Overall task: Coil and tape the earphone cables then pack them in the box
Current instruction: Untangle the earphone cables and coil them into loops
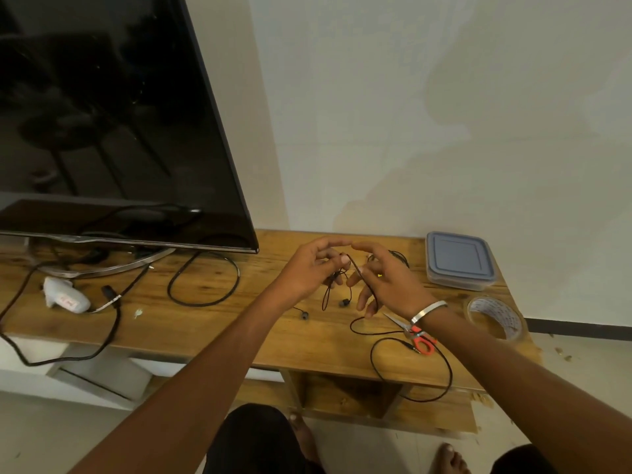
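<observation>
The person holds both hands up over the long brown wooden table (212, 323), close together, fingertips almost touching. The left hand (307, 268) has its fingers curled and pinches the thin black earphone cable (410, 371) near the top. The right hand (386, 278) has its fingers spread and mostly straight, and the cable runs across them; I cannot tell if it grips the cable. A small loop of cable hangs down between the hands. The rest of the cable trails down onto the table, and one big loop hangs past the front edge. Two little black earbuds (343, 302) dangle just above the table. The orange-handled scissors (415, 335) lie under the right wrist. A clear plastic box with a grey-blue lid (460, 260) sits shut at the back right corner. A roll of clear tape (496, 318) lies near it. A big black television (113, 124) stands on the left.
</observation>
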A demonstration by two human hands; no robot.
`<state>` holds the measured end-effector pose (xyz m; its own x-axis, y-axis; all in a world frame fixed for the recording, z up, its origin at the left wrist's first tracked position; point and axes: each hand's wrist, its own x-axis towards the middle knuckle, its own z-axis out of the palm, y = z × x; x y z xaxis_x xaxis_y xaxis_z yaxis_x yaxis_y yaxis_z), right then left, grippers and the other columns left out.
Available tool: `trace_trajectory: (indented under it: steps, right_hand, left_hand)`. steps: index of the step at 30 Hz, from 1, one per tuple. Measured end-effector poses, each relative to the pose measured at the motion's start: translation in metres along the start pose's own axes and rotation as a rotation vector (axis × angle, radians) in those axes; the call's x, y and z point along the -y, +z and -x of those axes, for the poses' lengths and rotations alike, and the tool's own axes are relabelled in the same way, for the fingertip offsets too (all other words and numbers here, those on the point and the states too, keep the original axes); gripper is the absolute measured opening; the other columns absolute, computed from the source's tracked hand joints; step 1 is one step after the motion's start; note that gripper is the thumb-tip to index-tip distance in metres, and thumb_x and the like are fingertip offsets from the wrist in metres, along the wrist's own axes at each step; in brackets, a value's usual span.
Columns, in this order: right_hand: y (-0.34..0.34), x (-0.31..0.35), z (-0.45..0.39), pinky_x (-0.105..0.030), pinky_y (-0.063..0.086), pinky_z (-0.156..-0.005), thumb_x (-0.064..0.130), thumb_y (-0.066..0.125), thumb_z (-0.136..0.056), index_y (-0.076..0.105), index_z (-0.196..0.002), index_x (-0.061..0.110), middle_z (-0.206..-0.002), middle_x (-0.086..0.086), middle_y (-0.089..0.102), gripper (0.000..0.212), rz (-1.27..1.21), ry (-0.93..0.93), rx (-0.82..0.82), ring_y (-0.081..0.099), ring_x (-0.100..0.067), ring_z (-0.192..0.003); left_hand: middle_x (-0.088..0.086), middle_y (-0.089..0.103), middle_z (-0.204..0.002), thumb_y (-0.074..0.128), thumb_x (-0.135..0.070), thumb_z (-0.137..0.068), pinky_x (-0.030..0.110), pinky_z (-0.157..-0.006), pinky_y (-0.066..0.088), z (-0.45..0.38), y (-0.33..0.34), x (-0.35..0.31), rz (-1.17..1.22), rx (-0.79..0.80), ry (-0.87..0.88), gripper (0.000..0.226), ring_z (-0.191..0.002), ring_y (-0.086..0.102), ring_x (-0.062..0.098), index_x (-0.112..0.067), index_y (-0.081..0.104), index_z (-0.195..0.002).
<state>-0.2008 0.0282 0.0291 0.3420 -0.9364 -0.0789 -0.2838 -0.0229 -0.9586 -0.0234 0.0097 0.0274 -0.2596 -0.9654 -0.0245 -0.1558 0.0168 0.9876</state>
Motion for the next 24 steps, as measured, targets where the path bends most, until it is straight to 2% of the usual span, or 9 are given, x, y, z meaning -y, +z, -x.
trace_trajectory:
  steps: [2,5,7,10,13,15,19,21,24]
  right_hand:
    - [0.002,-0.002,-0.002,-0.029,0.053,-0.042,0.014,0.051,-0.095,0.043,-0.129,0.029,-0.088,-0.006,0.068,0.038,0.114,-0.015,0.007,0.067,-0.026,-0.054]
    - [0.005,-0.004,-0.005,-0.030,0.053,-0.041,0.016,0.055,-0.093,0.056,-0.112,0.022,-0.083,-0.005,0.067,0.020,0.212,-0.051,-0.020,0.066,-0.021,-0.051]
    - [0.005,-0.006,-0.005,-0.031,0.055,-0.042,0.014,0.056,-0.092,0.062,-0.097,0.019,-0.082,-0.007,0.066,0.009,0.232,-0.071,-0.080,0.065,-0.020,-0.051]
    - [0.003,-0.010,-0.003,-0.032,0.055,-0.044,0.011,0.060,-0.089,0.069,-0.090,0.017,-0.079,-0.010,0.067,0.011,0.218,-0.125,-0.125,0.065,-0.023,-0.054]
    - [0.001,-0.013,-0.001,-0.015,0.047,-0.054,0.010,0.065,-0.086,0.074,-0.094,0.020,-0.077,0.016,0.063,0.016,0.357,-0.300,-0.108,0.059,-0.004,-0.060]
    - [-0.002,-0.017,-0.003,-0.013,0.045,-0.063,0.008,0.066,-0.085,0.075,-0.092,0.021,-0.080,0.018,0.063,0.017,0.472,-0.360,-0.053,0.058,0.000,-0.071]
    - [-0.008,-0.027,-0.012,-0.032,0.050,-0.082,-0.006,0.054,-0.084,0.074,-0.086,0.008,-0.101,0.007,0.057,0.025,0.705,-0.273,0.082,0.057,-0.006,-0.092]
    - [-0.008,-0.025,-0.014,-0.031,0.046,-0.089,-0.009,0.047,-0.084,0.076,-0.096,0.017,-0.110,0.005,0.054,0.040,0.742,-0.163,0.095,0.053,-0.013,-0.101]
    - [-0.009,-0.019,-0.011,-0.023,0.042,-0.084,-0.007,0.046,-0.087,0.075,-0.095,0.025,-0.106,0.004,0.055,0.044,0.696,-0.109,0.111,0.053,-0.014,-0.101]
  left_hand:
    - [0.004,0.069,-0.086,0.060,-0.007,-0.094,0.025,-0.058,0.053,0.002,-0.001,-0.003,0.021,0.042,-0.020,0.038,-0.062,0.065,0.013,-0.013,0.053,-0.131]
    - [0.005,0.071,-0.084,0.062,-0.007,-0.093,0.028,-0.059,0.055,0.002,-0.004,-0.004,0.021,0.072,-0.049,0.043,-0.064,0.067,0.018,-0.013,0.048,-0.133]
    - [0.004,0.072,-0.085,0.063,-0.010,-0.092,0.028,-0.060,0.056,0.000,-0.007,-0.002,-0.016,0.058,-0.057,0.042,-0.065,0.069,0.019,-0.014,0.050,-0.131]
    - [0.001,0.072,-0.082,0.065,-0.013,-0.091,0.034,-0.066,0.059,-0.002,-0.013,0.002,-0.091,-0.018,-0.048,0.037,-0.069,0.069,0.018,-0.014,0.055,-0.127]
    - [0.001,0.071,-0.080,0.065,-0.009,-0.090,0.028,-0.061,0.056,-0.004,-0.017,0.003,-0.116,-0.089,-0.038,0.032,-0.072,0.067,0.014,-0.012,0.058,-0.122]
    - [0.001,0.071,-0.080,0.066,-0.006,-0.089,0.026,-0.060,0.056,-0.005,-0.017,0.002,-0.117,-0.110,-0.026,0.031,-0.073,0.068,0.014,-0.012,0.059,-0.119]
    - [0.006,0.069,-0.083,0.070,-0.006,-0.086,0.027,-0.062,0.057,-0.001,-0.013,-0.002,-0.103,-0.106,0.058,0.029,-0.073,0.068,0.015,-0.016,0.061,-0.112]
    - [0.010,0.067,-0.085,0.071,-0.006,-0.086,0.026,-0.060,0.056,-0.001,-0.011,-0.004,-0.098,-0.108,0.094,0.030,-0.070,0.066,0.014,-0.015,0.062,-0.112]
    - [0.009,0.068,-0.086,0.071,-0.006,-0.086,0.027,-0.059,0.055,0.000,-0.011,-0.005,-0.120,-0.115,0.107,0.031,-0.068,0.066,0.012,-0.016,0.062,-0.114]
